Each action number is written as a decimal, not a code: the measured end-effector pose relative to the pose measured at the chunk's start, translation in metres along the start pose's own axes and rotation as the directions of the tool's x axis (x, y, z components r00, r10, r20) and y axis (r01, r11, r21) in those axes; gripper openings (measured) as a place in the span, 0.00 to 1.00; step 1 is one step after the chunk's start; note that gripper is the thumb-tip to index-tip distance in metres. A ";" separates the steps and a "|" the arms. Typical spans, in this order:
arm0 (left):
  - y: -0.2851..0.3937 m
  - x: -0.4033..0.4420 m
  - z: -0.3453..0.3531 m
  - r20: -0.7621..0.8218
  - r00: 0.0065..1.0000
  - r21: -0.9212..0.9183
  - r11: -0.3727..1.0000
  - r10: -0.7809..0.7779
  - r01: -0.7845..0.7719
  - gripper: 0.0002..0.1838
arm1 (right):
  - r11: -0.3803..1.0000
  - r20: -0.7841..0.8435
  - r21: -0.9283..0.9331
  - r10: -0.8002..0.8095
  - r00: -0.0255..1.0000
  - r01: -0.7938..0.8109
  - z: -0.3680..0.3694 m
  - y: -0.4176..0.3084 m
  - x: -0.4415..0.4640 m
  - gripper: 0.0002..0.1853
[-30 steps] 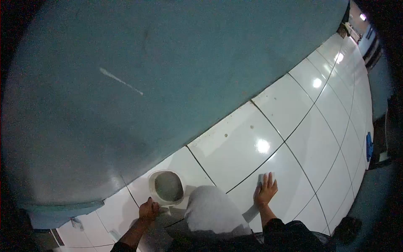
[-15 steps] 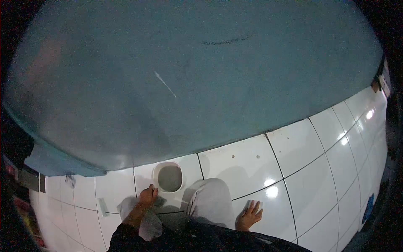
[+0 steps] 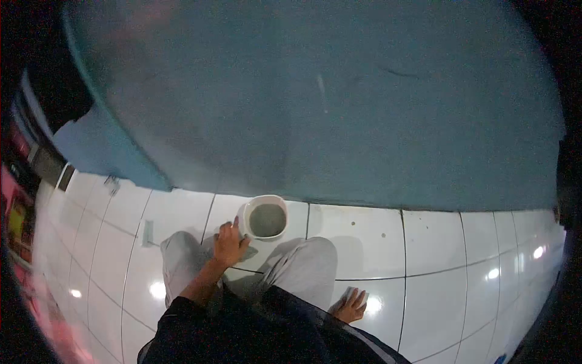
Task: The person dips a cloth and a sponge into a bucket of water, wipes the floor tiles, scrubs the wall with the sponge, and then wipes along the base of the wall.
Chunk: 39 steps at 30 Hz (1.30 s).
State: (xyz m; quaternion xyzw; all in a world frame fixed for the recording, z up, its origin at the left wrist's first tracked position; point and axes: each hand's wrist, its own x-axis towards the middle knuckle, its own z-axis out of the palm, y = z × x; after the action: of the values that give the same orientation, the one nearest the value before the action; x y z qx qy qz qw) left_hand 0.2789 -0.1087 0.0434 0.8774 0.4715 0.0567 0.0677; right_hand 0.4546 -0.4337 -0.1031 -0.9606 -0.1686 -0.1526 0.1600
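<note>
My left hand point(image 3: 229, 244) is beside the lower left of a white tub point(image 3: 267, 217) holding murky grey liquid. Its fingers are apart, with nothing visible in them. Low on the right, my right hand point(image 3: 350, 308) rests on the white tiled floor point(image 3: 370, 258), its fingers over a small pale pad point(image 3: 350, 293) that is mostly hidden beneath them. The tub stands on the tiles near the foot of a blue-grey wall point(image 3: 339, 133).
My grey-trousered knees point(image 3: 306, 261) are between the hands. A pale flat strip point(image 3: 148, 233) lies on the tiles to the left, and a small clear item point(image 3: 111, 184) is near the wall's left end. Dark specks point(image 3: 383, 235) dot tiles along the wall.
The view has turned toward the left. My left hand's fingers, earlier curled at the tub's edge, are now spread. My right hand remains on the pad and is nearer my right knee.
</note>
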 end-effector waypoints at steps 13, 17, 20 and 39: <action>-0.040 -0.094 -0.034 0.414 0.407 -0.709 0.569 0.814 -0.416 0.09 | 0.986 -0.011 0.037 -0.160 0.987 0.160 0.011 0.015 -0.001 0.28; 0.005 -0.091 -0.094 0.023 0.884 -0.735 0.607 0.467 -0.301 0.09 | 0.983 -0.055 -0.001 -0.182 0.982 0.182 0.015 0.018 -0.004 0.27; 0.029 -0.074 -0.102 -0.218 0.852 -0.715 0.516 0.477 -0.472 0.11 | 0.981 -0.101 0.026 -0.190 0.977 0.194 0.009 0.011 -0.005 0.26; 0.117 -0.033 -0.003 0.030 0.474 -0.845 0.276 0.880 -0.459 0.19 | 0.875 0.001 0.432 -0.244 0.970 0.219 0.005 -0.026 0.117 0.27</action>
State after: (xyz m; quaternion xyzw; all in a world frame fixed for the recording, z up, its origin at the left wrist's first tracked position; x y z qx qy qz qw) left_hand 0.3564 -0.2004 0.0651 0.8590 -0.0728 0.0382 0.5053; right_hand 0.5513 -0.3764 -0.0599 -0.8785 -0.3160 -0.1033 0.3432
